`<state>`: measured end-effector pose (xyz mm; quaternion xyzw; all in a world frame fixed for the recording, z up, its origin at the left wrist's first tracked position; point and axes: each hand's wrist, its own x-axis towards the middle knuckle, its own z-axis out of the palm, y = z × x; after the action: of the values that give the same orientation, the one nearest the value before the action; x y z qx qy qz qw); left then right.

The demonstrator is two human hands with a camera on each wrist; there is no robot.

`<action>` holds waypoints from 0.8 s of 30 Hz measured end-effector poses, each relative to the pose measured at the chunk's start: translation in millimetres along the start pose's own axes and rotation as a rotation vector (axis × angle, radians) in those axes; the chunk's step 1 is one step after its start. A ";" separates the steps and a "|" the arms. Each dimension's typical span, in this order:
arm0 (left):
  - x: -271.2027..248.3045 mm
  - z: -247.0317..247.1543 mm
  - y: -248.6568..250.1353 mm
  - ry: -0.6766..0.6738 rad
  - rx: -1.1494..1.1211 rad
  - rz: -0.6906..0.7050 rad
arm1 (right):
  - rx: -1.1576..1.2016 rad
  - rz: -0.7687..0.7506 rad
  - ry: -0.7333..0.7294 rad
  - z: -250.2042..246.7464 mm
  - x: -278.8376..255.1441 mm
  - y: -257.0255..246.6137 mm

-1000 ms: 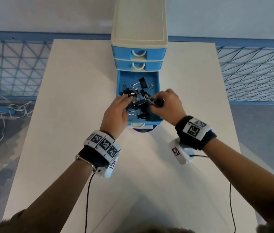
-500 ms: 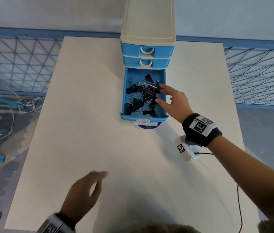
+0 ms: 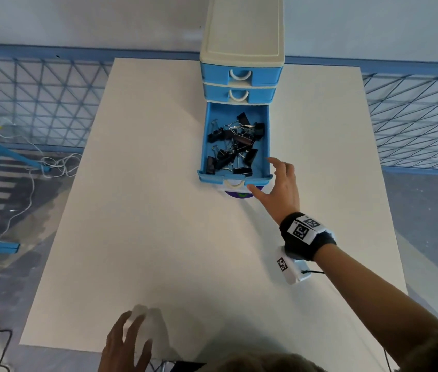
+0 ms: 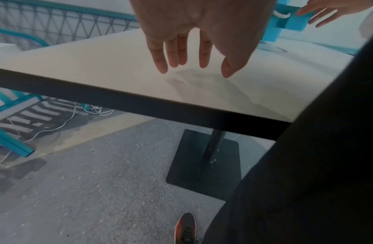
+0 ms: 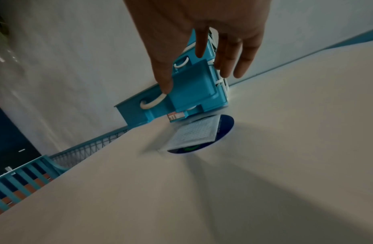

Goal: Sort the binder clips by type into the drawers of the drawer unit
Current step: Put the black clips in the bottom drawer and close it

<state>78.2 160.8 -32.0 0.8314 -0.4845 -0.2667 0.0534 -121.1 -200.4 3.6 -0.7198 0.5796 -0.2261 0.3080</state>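
Right hand (image 3: 279,189) has pulled back from inside the open bottom drawer (image 3: 265,135) to its front right corner; fingers spread, holding nothing, thumb by the white handle (image 5: 153,103). Left hand (image 3: 126,342) has dropped further from the drawer unit (image 3: 242,36), now at table (image 3: 159,210) near edge, fingers straight, empty. Black binder clips (image 3: 232,146) lie piled in that drawer; upper 2 drawers closed.
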 end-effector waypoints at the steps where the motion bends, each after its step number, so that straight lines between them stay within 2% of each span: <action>1: 4.5 -0.5 2.7 -0.024 0.012 -0.027 | 0.017 0.017 0.007 2.2 -0.2 0.2; 7: 26.7 -9.2 20.7 -0.069 0.005 -0.052 | 0.059 0.107 0.029 8.1 3.4 1.5; 12: 30.6 -14.4 25.6 -0.097 -0.029 -0.082 | 0.038 0.076 0.018 6.8 9.2 -0.3; 17: 24.7 -10.8 16.5 -0.090 -0.041 -0.131 | 0.116 0.082 0.044 4.8 14.6 -3.1; 20: 19.1 -9.5 13.8 -0.040 -0.065 -0.172 | 0.139 0.077 0.053 4.8 29.2 -9.8; 24: 18.9 -16.5 22.8 -0.012 -0.127 -0.277 | 0.094 0.072 0.021 7.6 47.7 -10.1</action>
<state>76.1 130.3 -17.4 0.8837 -0.3475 -0.3066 0.0658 -98.1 -244.1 3.8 -0.6810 0.5968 -0.2493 0.3434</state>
